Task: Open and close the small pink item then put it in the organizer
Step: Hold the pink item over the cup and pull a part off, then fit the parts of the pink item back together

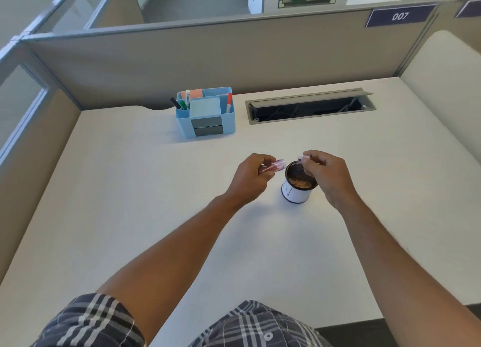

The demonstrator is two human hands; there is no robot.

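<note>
My left hand [251,177] grips a small pink cap-like tube [276,165], its open end pointing right. My right hand [326,173] pinches the other part of the small pink item [302,159], a small whitish piece with a dark tip. The two parts are apart, a short gap between them, held above the desk. The blue organizer [205,130] stands at the back of the desk, holding markers, sticky notes and a notepad.
A white cup with a dark rim [296,193] stands on the white desk [130,203] right below my hands. An open grey cable tray [309,107] lies at the back right. Grey partition walls enclose the desk.
</note>
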